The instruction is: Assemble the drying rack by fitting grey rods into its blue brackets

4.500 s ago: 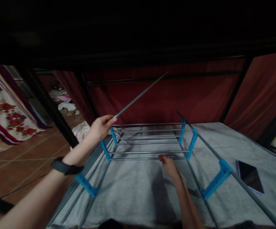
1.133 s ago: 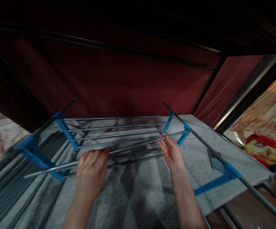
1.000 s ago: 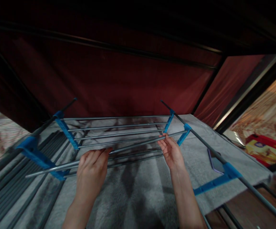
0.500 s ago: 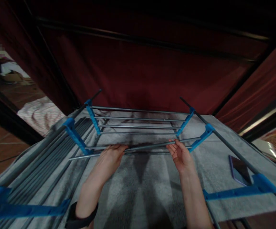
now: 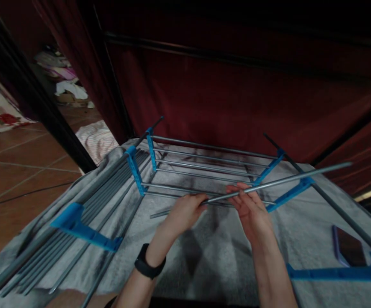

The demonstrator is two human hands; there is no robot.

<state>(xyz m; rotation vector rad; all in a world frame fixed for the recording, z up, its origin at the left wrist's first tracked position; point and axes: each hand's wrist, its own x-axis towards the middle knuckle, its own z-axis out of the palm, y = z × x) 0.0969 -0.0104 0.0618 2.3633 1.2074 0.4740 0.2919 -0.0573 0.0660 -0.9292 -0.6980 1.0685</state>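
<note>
A loose grey metal tube [image 5: 288, 179] slants across the rack, its right end raised above a blue bracket. My left hand [image 5: 187, 211], with a black band on the wrist, is closed around it left of its middle. My right hand [image 5: 252, 209] pinches the same tube farther right, thumb in front, palm turned up. Behind both hands lies a partly built rack [image 5: 201, 169] of grey tubes joined by blue plastic brackets. Several tubes span its far side; the loose tube is apart from the bracket sockets as far as I can see.
Several loose tubes [image 5: 92, 205] lie side by side on the grey blanket [image 5: 217, 261] at left. A phone [image 5: 348, 248] rests at right near another blue bracket [image 5: 336, 273]. Dark red curtains [image 5: 198, 94] with dark bars stand behind. Cloths lie on the tiled floor [image 5: 28, 175].
The view has swung left, shifting the rack rightward in the picture. The loose tube's right end has risen clear of the right bracket, and both hands keep hold of it.
</note>
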